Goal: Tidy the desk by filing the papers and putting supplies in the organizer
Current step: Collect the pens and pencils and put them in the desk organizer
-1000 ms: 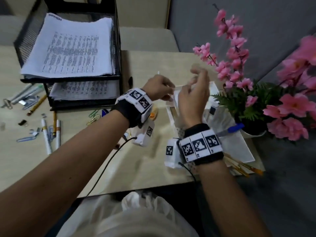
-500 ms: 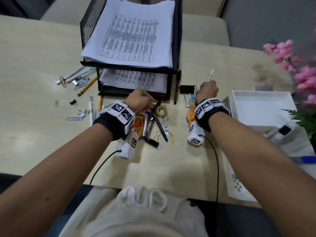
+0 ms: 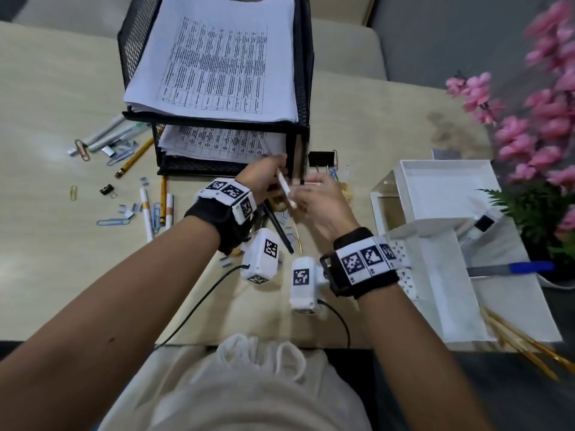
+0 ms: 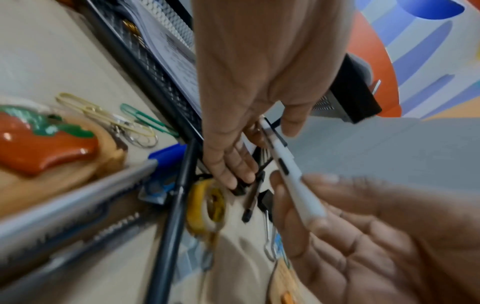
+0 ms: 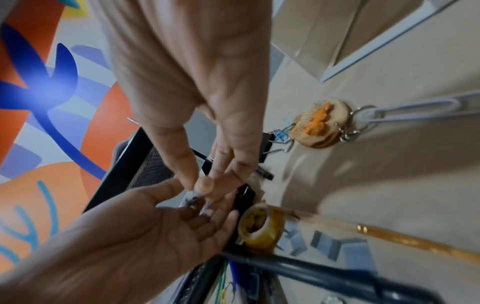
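Held over the pale wooden bench (image 3: 56,126), just in front of the black wire-mesh two-tier paper tray (image 3: 133,42): a slim white plastic pen (image 3: 284,189), tilted, upper end toward the tray.

Pinched at that upper end by the left hand (image 3: 261,178), grip closed on it between thumb and fingers. Pinched at the lower end by the right hand (image 3: 320,203), grip pressed together on it thumb to fingertip, remaining fingers loose. Seen plainly from the left wrist, with the pen (image 4: 288,170) spanning the gap between both hands.

Stacked in both tiers of the tray: printed paper sheets (image 3: 217,63).

Lying on the bench under the hands: a roll of yellow tape (image 5: 262,228), a black pen, a gold-coloured pencil. Just right of the tray: a black binder clip (image 3: 320,158).

Standing to the right, well apart from the pen: a white plastic desk organizer (image 3: 441,194), with a blue-capped pen (image 3: 529,266) across its near part. Beyond it: pink artificial flowers (image 3: 529,129).

Scattered on the bench to the left of the tray: paper clips, small binder clips, pencils and white markers (image 3: 146,213).
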The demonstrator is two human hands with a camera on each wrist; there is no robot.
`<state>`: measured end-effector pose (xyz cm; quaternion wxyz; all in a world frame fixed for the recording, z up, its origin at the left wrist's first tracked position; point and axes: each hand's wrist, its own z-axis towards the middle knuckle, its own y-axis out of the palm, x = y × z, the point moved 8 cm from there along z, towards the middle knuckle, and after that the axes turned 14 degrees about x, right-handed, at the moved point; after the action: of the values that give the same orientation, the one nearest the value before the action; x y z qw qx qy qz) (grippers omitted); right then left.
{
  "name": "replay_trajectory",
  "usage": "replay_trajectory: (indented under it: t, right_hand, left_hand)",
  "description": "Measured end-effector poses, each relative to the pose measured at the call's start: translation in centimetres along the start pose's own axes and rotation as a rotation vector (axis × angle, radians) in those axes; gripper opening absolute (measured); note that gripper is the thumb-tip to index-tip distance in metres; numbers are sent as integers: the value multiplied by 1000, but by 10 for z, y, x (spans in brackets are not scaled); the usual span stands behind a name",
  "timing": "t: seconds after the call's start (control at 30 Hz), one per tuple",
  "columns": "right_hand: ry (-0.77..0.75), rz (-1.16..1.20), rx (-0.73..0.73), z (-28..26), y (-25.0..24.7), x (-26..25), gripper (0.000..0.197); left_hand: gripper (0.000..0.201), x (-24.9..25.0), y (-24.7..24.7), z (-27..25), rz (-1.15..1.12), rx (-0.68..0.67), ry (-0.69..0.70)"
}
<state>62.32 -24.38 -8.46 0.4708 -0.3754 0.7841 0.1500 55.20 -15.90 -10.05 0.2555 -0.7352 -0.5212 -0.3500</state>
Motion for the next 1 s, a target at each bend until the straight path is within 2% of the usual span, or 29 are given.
replay_trajectory:
  t: [0.1, 0.13, 0.2, 0.27, 0.33, 0.43, 0.53, 0.63, 0.67, 0.73, 0.83, 0.9, 0.93, 1.0]
  right_hand:
    - [36, 13, -37, 9, 8, -2, 24]
    - [17, -34, 23, 20, 6, -6, 19]
    - [-91, -310, 245, 45, -5, -18, 10]
    - [-176, -579, 397, 61, -7, -30, 20]
    - [-220, -737, 381, 69, 3, -32, 29]
    - [-260, -855, 361, 69, 12, -26, 27]
    - [-230, -800, 367, 61, 2, -18, 15]
    - [-130, -534, 378, 36, -21, -4, 15]
    - [-67, -403, 339, 24, -23, 4, 11]
    - [6, -210, 193, -1, -16, 15, 19]
    - [-88, -280, -32, -34, 4, 13, 18]
    - [-114, -309, -92, -45, 13, 13, 14]
    - [-115, -300, -77, -44, 13, 15, 13]
    - [-116, -284, 44, -34, 10, 19, 11]
  left_hand:
    - [27, 1, -18, 0, -53, -2, -20]
    - [30, 3, -25, 0, -87, 11, -18]
    - [30, 5, -44, 2, -105, 59, 16]
    - [29, 3, -60, 3, -44, 84, 56]
    - [28, -3, -73, 3, 31, 96, 51]
    - [23, -13, -86, 0, 86, 105, 2]
    - [24, -15, -88, -3, -6, 90, -52]
    - [25, -18, -74, -7, -56, 30, -76]
    - [26, -19, -66, -10, -53, 1, -79]
    - [28, -21, -49, -16, -71, -64, -85]
    - [29, -19, -29, -25, -170, -135, -86]
    - [27, -13, -29, -28, -245, -113, -65]
    - [27, -9, -33, -28, -263, -89, -39]
    - [24, 0, -44, -27, -224, -41, 39]
